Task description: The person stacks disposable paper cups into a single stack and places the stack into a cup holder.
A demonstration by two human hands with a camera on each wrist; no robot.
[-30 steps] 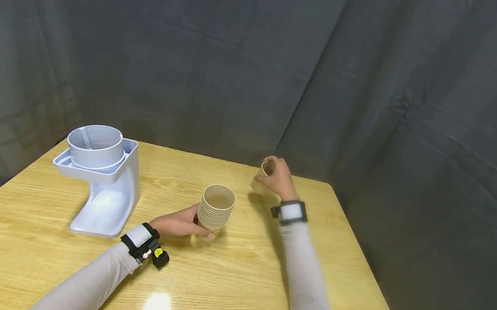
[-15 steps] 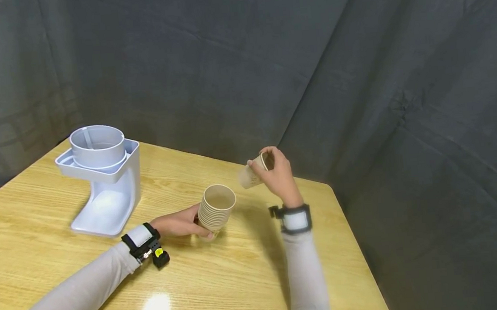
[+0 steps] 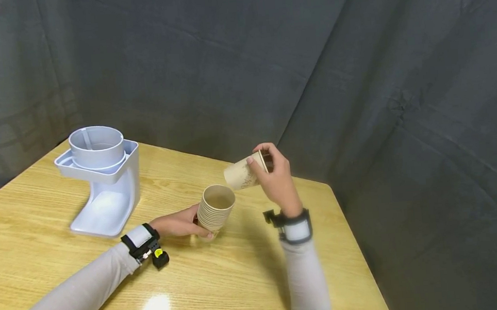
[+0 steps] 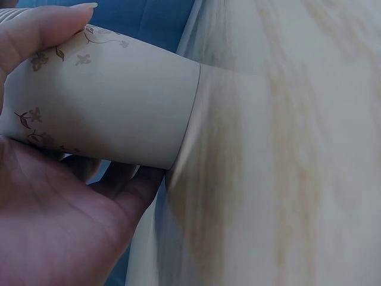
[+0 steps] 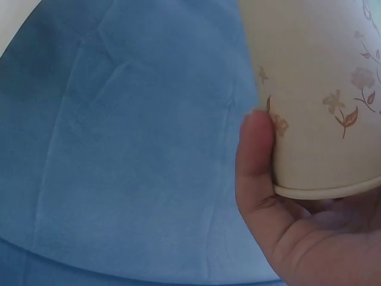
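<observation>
My left hand [image 3: 181, 223] grips a stack of nested paper cups [image 3: 213, 212] low on its side; the stack leans slightly, mouth up, over the table. In the left wrist view, floral print shows on the lowest cup [image 4: 119, 95], with the thumb and fingers around it. My right hand [image 3: 278, 179] holds a single paper cup [image 3: 241, 173] near its rim, raised and tipped on its side. That cup's base points left, just above and right of the stack's mouth, apart from it. The right wrist view shows the thumb [image 5: 256, 149] against the flowered cup wall [image 5: 321, 101].
A pale plastic stand [image 3: 105, 205] with a round bin [image 3: 96, 147] on top is at the table's left. Dark cloth [image 3: 207, 70] hangs behind the wooden table [image 3: 223, 283]. The table's right edge runs beyond my right arm.
My right hand has lifted the single cup from the table's far side and carried it left and up, close to the stack. The left hand and stack have stayed in place.
</observation>
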